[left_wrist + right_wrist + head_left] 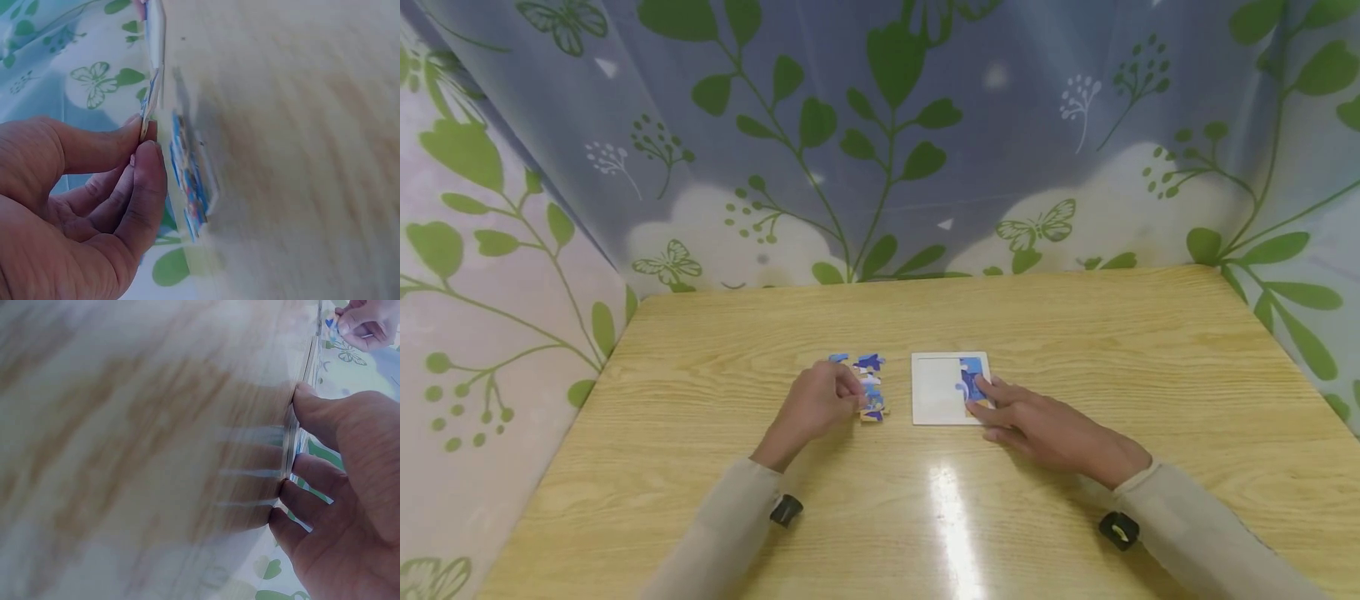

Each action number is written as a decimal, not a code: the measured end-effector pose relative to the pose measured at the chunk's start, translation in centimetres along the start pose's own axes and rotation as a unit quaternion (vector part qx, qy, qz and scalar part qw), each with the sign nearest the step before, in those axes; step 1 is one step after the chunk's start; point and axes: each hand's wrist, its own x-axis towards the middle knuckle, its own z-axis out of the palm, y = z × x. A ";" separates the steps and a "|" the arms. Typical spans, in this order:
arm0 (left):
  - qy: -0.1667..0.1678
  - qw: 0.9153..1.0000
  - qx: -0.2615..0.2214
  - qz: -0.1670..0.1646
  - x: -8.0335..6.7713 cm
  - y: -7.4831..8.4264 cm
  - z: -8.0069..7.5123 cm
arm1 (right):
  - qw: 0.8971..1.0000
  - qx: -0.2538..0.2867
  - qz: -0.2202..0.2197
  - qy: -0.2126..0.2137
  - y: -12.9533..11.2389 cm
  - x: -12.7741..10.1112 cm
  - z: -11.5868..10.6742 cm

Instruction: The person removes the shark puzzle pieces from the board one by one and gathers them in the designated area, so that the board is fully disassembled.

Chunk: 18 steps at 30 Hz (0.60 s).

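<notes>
A person's left hand [817,406] pinched a loose jigsaw piece [146,119] between thumb and forefinger beside a small cluster of puzzle pieces [868,386] on the wooden table [1075,333], left of the white puzzle tray [934,388]. The right hand [1045,429] lay with fingers straight and slightly apart, pressing the tray's near-right corner, where blue pieces [972,379] already sat. The pieces looked thin, light and stiff, best taken by their edges.

A pale wooden worktop [1075,333] is filling the lower part of the head view, a bright streak of light glaring on its near middle. Curtains [880,125] printed with green leaves and butterflies are hanging behind and along both sides.
</notes>
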 end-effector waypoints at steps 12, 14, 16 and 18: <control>0.012 0.999 0.042 0.014 -0.3 -0.4 0.5 | 1.000 0.015 0.004 -0.006 0.0 0.1 0.0; 0.017 0.999 0.048 0.018 -0.3 -0.5 0.5 | 1.000 0.017 0.005 -0.007 0.0 0.1 0.0; 0.022 0.998 0.053 0.024 -0.2 -0.5 0.6 | 1.000 0.017 0.006 -0.008 -0.1 0.1 -0.1; 0.029 0.998 0.056 0.028 -0.2 -0.5 0.6 | 1.000 0.018 0.007 -0.008 -0.1 0.0 -0.1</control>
